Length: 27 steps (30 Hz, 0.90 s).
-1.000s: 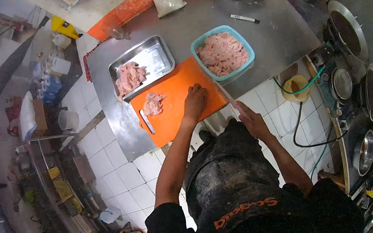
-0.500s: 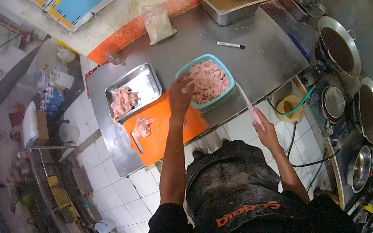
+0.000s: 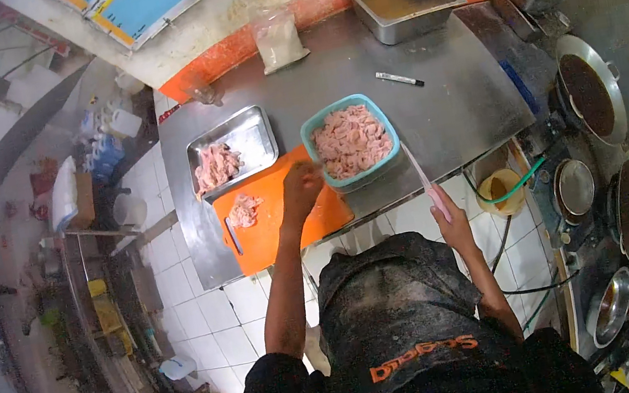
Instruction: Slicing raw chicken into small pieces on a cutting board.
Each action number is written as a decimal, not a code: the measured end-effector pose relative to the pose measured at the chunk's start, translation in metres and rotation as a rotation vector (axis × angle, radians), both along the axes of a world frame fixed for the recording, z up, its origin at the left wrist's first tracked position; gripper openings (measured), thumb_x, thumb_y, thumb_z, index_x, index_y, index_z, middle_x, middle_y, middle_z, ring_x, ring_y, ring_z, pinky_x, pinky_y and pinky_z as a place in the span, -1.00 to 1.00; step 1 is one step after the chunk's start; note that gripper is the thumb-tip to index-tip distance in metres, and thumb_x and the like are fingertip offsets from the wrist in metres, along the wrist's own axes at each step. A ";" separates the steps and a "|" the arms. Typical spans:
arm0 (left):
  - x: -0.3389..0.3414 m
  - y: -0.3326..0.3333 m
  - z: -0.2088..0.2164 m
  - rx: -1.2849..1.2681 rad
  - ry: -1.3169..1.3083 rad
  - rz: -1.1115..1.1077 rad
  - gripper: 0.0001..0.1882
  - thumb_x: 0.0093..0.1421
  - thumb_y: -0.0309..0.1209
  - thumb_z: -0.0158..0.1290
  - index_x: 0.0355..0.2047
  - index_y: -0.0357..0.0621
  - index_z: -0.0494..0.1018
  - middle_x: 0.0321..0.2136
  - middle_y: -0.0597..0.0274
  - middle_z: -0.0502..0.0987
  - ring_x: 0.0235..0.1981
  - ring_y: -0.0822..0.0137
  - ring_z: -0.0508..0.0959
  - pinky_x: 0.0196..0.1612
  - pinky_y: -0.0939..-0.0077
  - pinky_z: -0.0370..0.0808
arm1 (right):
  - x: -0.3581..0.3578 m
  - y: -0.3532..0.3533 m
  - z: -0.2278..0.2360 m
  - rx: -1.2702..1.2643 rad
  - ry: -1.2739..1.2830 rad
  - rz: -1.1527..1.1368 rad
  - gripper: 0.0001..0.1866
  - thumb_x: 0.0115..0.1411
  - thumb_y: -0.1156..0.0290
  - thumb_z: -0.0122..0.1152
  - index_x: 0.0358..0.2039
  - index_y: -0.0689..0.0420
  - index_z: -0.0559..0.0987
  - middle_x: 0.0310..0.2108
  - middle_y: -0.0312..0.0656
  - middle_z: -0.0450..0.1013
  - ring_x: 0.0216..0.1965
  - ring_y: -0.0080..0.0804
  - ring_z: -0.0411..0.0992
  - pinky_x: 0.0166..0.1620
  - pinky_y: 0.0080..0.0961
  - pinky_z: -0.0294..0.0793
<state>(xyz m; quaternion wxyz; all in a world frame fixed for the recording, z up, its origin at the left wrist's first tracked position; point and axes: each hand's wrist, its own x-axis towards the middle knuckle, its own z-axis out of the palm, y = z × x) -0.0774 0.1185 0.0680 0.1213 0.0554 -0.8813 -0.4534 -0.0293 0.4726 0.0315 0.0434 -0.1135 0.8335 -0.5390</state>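
My right hand (image 3: 453,221) is wrapped round the pink handle of a knife (image 3: 421,173), whose blade points up and away beside the tub. Over the orange cutting board (image 3: 310,218) hovers my left hand (image 3: 301,189), next to the tub's left side; its fingers are blurred, so their closure is unclear. Pale pink raw meat pieces (image 3: 354,141) fill the turquoise tub (image 3: 308,126). A small heap of meat (image 3: 245,209) lies on the board's left part. Behind it, a shallow metal tray (image 3: 257,135) holds more raw meat (image 3: 217,167) at its left end.
Along the back of the steel table (image 3: 230,98) stand a bag of white stuff (image 3: 277,39) and a deep metal pan (image 3: 411,26) of liquid. A marker (image 3: 399,79) lies nearer. Large woks (image 3: 590,89) line the right. A yellowish bucket (image 3: 502,193) stands below the table's edge.
My left hand has drawn back from over the meat in the tub, left and nearer to me, above the board. The right hand keeps its hold on the knife. The whole view has shifted slightly.
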 end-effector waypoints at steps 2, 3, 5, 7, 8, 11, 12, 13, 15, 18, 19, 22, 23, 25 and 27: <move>-0.017 0.004 0.024 0.081 0.125 -0.164 -0.74 -0.03 -0.61 0.06 -0.27 -0.14 0.53 -0.30 0.07 0.48 -0.23 0.10 0.51 -0.19 0.28 0.46 | -0.007 -0.003 0.003 0.015 -0.011 0.011 -0.44 0.25 0.46 0.04 0.27 0.00 0.23 0.11 0.02 0.37 0.14 -0.28 0.34 0.12 -0.45 0.28; -0.019 -0.006 0.018 0.076 0.132 -0.156 -0.74 -0.03 -0.61 0.06 -0.27 -0.14 0.53 -0.30 0.07 0.48 -0.23 0.10 0.51 -0.19 0.28 0.46 | -0.010 -0.005 0.004 0.032 -0.023 0.014 -0.44 0.25 0.46 0.04 0.27 0.00 0.23 0.12 0.02 0.37 0.15 -0.28 0.33 0.14 -0.46 0.26; -0.014 -0.044 0.001 -0.156 0.270 0.039 -0.67 -0.05 -0.59 0.09 -0.22 -0.07 0.52 -0.16 0.09 0.48 -0.12 0.04 0.48 -0.13 0.26 0.46 | -0.013 -0.013 0.018 0.033 0.006 0.039 -0.44 0.26 0.46 0.03 0.27 0.00 0.23 0.12 0.03 0.36 0.17 -0.26 0.31 0.15 -0.45 0.25; -0.004 -0.043 0.040 -0.458 0.108 0.124 -0.68 -0.05 -0.55 0.10 -0.22 -0.04 0.52 -0.14 0.09 0.47 -0.12 0.03 0.48 -0.15 0.23 0.47 | -0.013 -0.005 0.015 0.050 0.017 0.006 -0.45 0.26 0.45 0.02 0.27 -0.01 0.23 0.13 0.04 0.35 0.19 -0.25 0.30 0.15 -0.44 0.24; 0.008 -0.040 0.072 -0.767 -0.056 0.226 -0.69 -0.04 -0.51 0.11 -0.22 -0.01 0.53 -0.13 0.08 0.47 -0.12 0.02 0.48 -0.17 0.20 0.48 | -0.011 0.002 0.010 0.054 -0.059 -0.035 -0.46 0.27 0.44 0.01 0.27 0.00 0.23 0.14 0.05 0.33 0.20 -0.22 0.28 0.17 -0.42 0.23; 0.035 -0.083 0.058 -0.996 -0.369 0.312 -0.75 -0.02 -0.44 0.11 -0.27 0.01 0.55 -0.19 0.06 0.50 -0.18 0.03 0.52 -0.25 0.17 0.50 | -0.002 0.007 0.008 0.047 -0.100 -0.058 -0.47 0.28 0.41 -0.01 0.27 0.04 0.23 0.15 0.06 0.32 0.21 -0.19 0.27 0.17 -0.41 0.22; 0.040 -0.106 0.031 -0.910 -0.505 0.275 -0.81 -0.01 -0.41 0.11 -0.32 0.00 0.56 -0.26 0.04 0.54 -0.24 0.06 0.55 -0.30 0.17 0.51 | 0.000 0.007 0.009 0.040 -0.066 -0.060 -0.48 0.28 0.41 -0.02 0.27 0.06 0.23 0.15 0.07 0.33 0.20 -0.18 0.27 0.17 -0.40 0.23; 0.049 -0.141 -0.009 -0.758 -0.465 0.261 -0.83 -0.01 -0.40 0.12 -0.36 -0.02 0.57 -0.33 0.04 0.56 -0.28 0.06 0.57 -0.32 0.17 0.51 | 0.002 0.005 0.012 0.038 -0.067 -0.042 -0.48 0.28 0.41 -0.02 0.27 0.06 0.23 0.15 0.07 0.33 0.20 -0.18 0.27 0.17 -0.40 0.23; 0.084 -0.215 -0.075 -0.463 -0.395 0.269 -0.88 -0.02 -0.38 0.14 -0.42 -0.04 0.58 -0.45 0.03 0.58 -0.37 0.06 0.60 -0.36 0.19 0.52 | 0.001 -0.005 0.015 0.054 -0.125 0.032 -0.48 0.28 0.40 -0.02 0.26 0.12 0.23 0.14 0.07 0.33 0.19 -0.19 0.29 0.16 -0.42 0.24; 0.048 -0.218 -0.060 -0.544 -0.138 0.228 -0.87 -0.01 -0.37 0.19 -0.46 -0.12 0.58 -0.51 -0.02 0.58 -0.42 0.02 0.60 -0.35 0.19 0.52 | -0.003 -0.004 0.000 0.092 -0.095 0.029 -0.48 0.28 0.40 -0.02 0.25 0.14 0.24 0.14 0.07 0.33 0.19 -0.17 0.29 0.17 -0.42 0.23; 0.048 -0.226 -0.061 -0.519 -0.003 0.133 -0.84 -0.01 -0.36 0.21 -0.41 -0.14 0.57 -0.46 -0.05 0.59 -0.38 0.01 0.60 -0.33 0.19 0.51 | -0.004 -0.008 0.002 0.110 -0.096 0.041 -0.48 0.27 0.40 -0.02 0.25 0.14 0.24 0.15 0.06 0.32 0.20 -0.16 0.28 0.18 -0.41 0.23; 0.061 -0.201 -0.057 -0.220 -0.008 0.299 -0.77 0.00 -0.36 0.23 -0.32 -0.14 0.56 -0.40 -0.08 0.58 -0.32 0.02 0.59 -0.29 0.19 0.51 | -0.010 -0.025 0.007 0.103 -0.021 0.041 -0.48 0.26 0.41 -0.01 0.25 0.14 0.25 0.13 0.07 0.34 0.19 -0.17 0.29 0.16 -0.43 0.24; 0.033 -0.156 -0.014 0.343 -0.144 0.278 -0.68 -0.04 -0.33 0.27 -0.25 -0.13 0.54 -0.37 -0.06 0.56 -0.28 0.02 0.58 -0.25 0.20 0.51 | -0.006 -0.015 0.010 0.160 -0.020 -0.034 -0.48 0.26 0.41 -0.01 0.25 0.13 0.25 0.13 0.06 0.35 0.19 -0.18 0.30 0.16 -0.43 0.24; 0.080 -0.184 -0.061 -0.536 -0.367 0.172 -0.69 -0.09 -0.29 0.31 -0.33 -0.14 0.56 -0.46 -0.01 0.55 -0.33 0.01 0.58 -0.27 0.20 0.50 | -0.009 -0.047 0.026 0.091 -0.054 0.025 -0.48 0.27 0.40 0.00 0.25 0.11 0.25 0.12 0.05 0.36 0.18 -0.23 0.31 0.14 -0.45 0.25; 0.094 -0.197 -0.071 -0.419 -0.353 0.195 -0.70 -0.07 -0.28 0.29 -0.33 -0.14 0.57 -0.44 -0.02 0.56 -0.34 0.00 0.59 -0.27 0.21 0.51 | -0.004 -0.062 0.027 0.069 -0.059 0.058 -0.48 0.28 0.35 0.01 0.25 0.09 0.25 0.12 0.01 0.37 0.17 -0.26 0.31 0.14 -0.44 0.27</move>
